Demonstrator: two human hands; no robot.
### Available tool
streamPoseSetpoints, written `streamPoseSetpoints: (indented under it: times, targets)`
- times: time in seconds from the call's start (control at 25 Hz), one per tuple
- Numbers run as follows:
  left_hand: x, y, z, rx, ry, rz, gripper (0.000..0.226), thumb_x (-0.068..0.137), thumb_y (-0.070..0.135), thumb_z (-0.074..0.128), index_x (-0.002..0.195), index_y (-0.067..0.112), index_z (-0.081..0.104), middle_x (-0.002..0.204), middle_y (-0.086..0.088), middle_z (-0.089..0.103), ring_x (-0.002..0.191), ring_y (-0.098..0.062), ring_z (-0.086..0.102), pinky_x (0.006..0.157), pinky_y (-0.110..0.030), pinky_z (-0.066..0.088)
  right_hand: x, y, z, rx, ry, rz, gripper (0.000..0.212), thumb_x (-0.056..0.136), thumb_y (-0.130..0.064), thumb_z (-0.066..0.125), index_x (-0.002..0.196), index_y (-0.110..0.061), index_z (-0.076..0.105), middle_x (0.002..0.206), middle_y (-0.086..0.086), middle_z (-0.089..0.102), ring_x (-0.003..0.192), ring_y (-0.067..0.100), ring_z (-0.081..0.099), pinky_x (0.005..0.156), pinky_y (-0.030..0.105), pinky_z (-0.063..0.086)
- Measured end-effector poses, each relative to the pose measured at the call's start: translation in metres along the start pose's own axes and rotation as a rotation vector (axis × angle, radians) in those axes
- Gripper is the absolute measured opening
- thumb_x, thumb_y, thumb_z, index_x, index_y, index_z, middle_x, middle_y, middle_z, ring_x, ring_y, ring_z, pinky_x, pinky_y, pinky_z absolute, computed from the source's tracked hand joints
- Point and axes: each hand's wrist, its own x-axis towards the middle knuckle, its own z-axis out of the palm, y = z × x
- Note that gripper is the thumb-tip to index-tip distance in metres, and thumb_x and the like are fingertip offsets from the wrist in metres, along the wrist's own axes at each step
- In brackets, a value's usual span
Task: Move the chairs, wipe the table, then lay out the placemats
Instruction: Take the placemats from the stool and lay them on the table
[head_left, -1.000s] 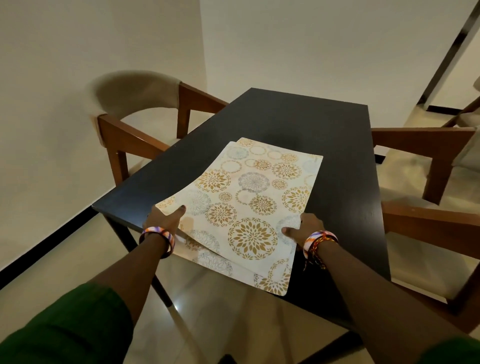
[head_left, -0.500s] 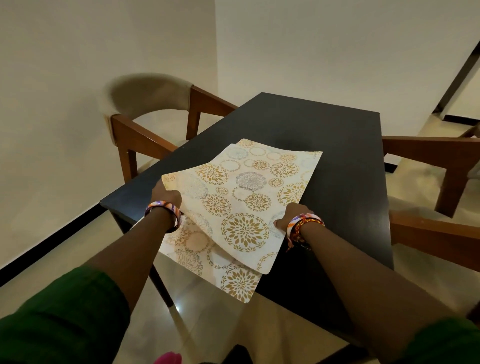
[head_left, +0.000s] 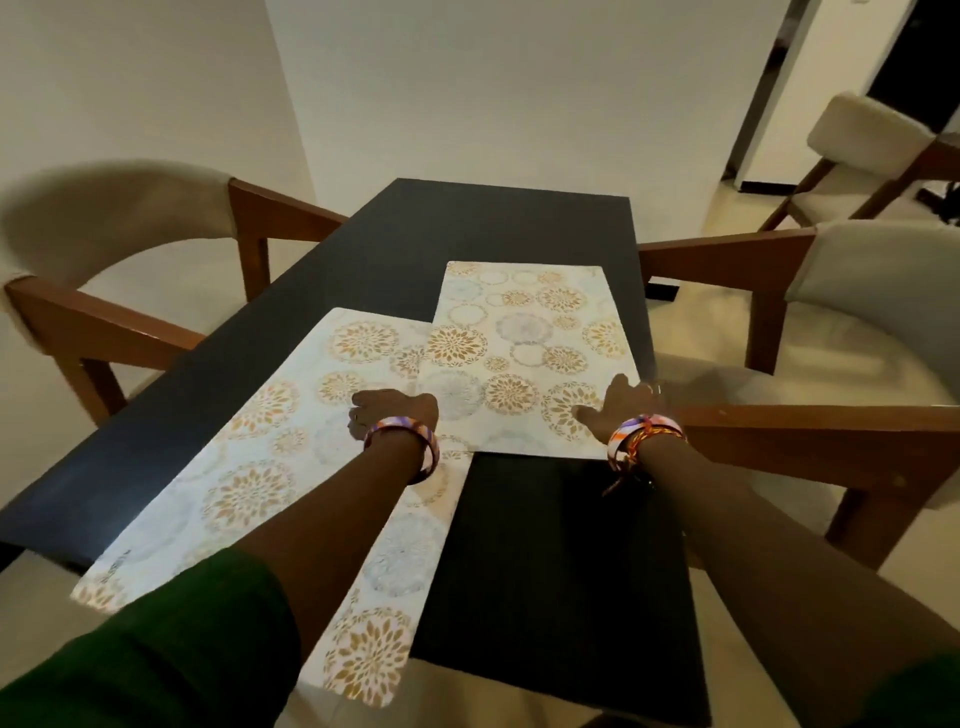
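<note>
Two cream placemats with gold and grey flower circles lie on the dark table (head_left: 561, 571). The left placemat (head_left: 249, 467) runs slantwise and sticks out over the table's near edge. The right placemat (head_left: 519, 332) lies square along the table's right edge, its left edge overlapping the left one. My left hand (head_left: 395, 415) rests on the left placemat beside the overlap, fingers bent down onto it. My right hand (head_left: 618, 410) lies spread flat on the right placemat's near right corner, fingertips at the table edge.
A wooden chair with a cream back (head_left: 104, 218) stands at the table's left side. Another chair (head_left: 857, 291) stands close on the right, its armrest just beside my right wrist. A third chair (head_left: 862, 135) is farther back right near a doorway.
The two stacked placemats have been parted: my right hand slid the upper one to the table's right edge, and my left hand laid the lower one flat on the left.
</note>
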Motion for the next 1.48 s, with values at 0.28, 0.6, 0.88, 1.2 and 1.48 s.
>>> streamPoseSetpoints:
  times: [0.28, 0.6, 0.88, 1.2, 1.48]
  targets:
    - [-0.008, 0.029, 0.076, 0.631, -0.09, 0.676, 0.068, 0.094, 0.055, 0.032, 0.15, 0.021, 0.015, 0.16, -0.01, -0.006, 0.147, -0.028, -0.007, 0.118, -0.043, -0.002, 0.018, 0.018, 0.04, -0.07, 0.074, -0.041, 0.064, 0.095, -0.053, 0.035, 0.148, -0.019, 0.021, 0.157, 0.013, 0.013, 0.142, 0.036, 0.014, 0.115, 0.049, 0.014]
    - [0.044, 0.048, 0.108, 0.609, -0.117, 0.72, 0.059, 0.099, 0.041, 0.03, 0.15, 0.017, 0.012, 0.16, -0.006, -0.002, 0.148, -0.024, -0.004, 0.119, -0.04, 0.001, 0.057, 0.003, 0.048, -0.055, 0.225, -0.177, 0.044, 0.1, -0.032, 0.031, 0.144, -0.032, 0.03, 0.154, 0.005, 0.027, 0.138, 0.031, 0.022, 0.114, 0.043, 0.018]
    - [0.052, 0.048, 0.116, 0.644, -0.042, 0.783, 0.061, 0.099, 0.042, 0.021, 0.151, 0.019, 0.001, 0.16, -0.005, -0.009, 0.148, -0.021, -0.01, 0.12, -0.037, -0.004, 0.077, 0.003, 0.047, 0.001, 0.257, -0.183, 0.046, 0.099, -0.026, 0.033, 0.144, -0.033, 0.032, 0.154, 0.006, 0.027, 0.141, 0.031, 0.019, 0.117, 0.045, 0.011]
    - [0.054, 0.05, 0.115, 0.73, -0.067, 0.816, 0.062, 0.098, 0.045, 0.016, 0.151, 0.02, -0.005, 0.159, -0.005, -0.012, 0.147, -0.022, -0.013, 0.12, -0.04, -0.006, 0.07, 0.001, 0.047, 0.005, 0.254, -0.027, 0.045, 0.099, -0.039, 0.03, 0.143, -0.036, 0.031, 0.155, 0.002, 0.025, 0.144, 0.03, 0.012, 0.114, 0.059, 0.005]
    - [0.055, 0.05, 0.115, 0.713, -0.058, 0.82, 0.06, 0.098, 0.048, 0.018, 0.151, 0.026, 0.0, 0.16, -0.003, -0.008, 0.148, -0.021, -0.008, 0.12, -0.04, -0.002, 0.071, 0.002, 0.049, 0.015, 0.257, -0.009, 0.047, 0.099, -0.039, 0.029, 0.145, -0.032, 0.03, 0.156, 0.001, 0.024, 0.145, 0.03, 0.011, 0.116, 0.055, 0.004]
